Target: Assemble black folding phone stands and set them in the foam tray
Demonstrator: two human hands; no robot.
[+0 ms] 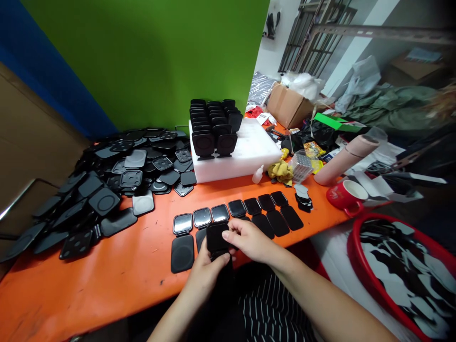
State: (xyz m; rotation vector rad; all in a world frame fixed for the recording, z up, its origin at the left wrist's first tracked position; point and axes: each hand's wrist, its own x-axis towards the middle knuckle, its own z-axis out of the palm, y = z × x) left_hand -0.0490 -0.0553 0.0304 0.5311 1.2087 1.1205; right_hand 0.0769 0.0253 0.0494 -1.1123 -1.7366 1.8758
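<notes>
1. Between the two hands, at the near edge of the orange surface (107, 280), sits a black square case (216, 237); the left hand (206, 273) grips it from below, fingers (223, 260) curled shut around its lower part.
2. From the other side the right hand (249, 240) pinches the case's upper right corner, fingers (235, 228) pressed together on its edge.
3. Just beyond the fingers runs a row of open cases (235, 216), lying flat side by side; the ones to the left show shiny panels, the ones to the right are matt black.
4. Far left of the fingers lies a loose heap of black case parts (117, 175), spreading to the surface's edge.
5. Beyond the row stands a white foam block (245, 152) with upright black cases (213, 126) packed on it.
6. Right of the block lie a yellow cloth (281, 171) and a small white bottle (257, 175); further right stands a red mug (347, 195), beside a pink tube (347, 159).
7. Off the surface, right of the fingers, a red basin (370, 280) holds more black pieces.
8. Behind everything rises a green board (149, 57).
</notes>
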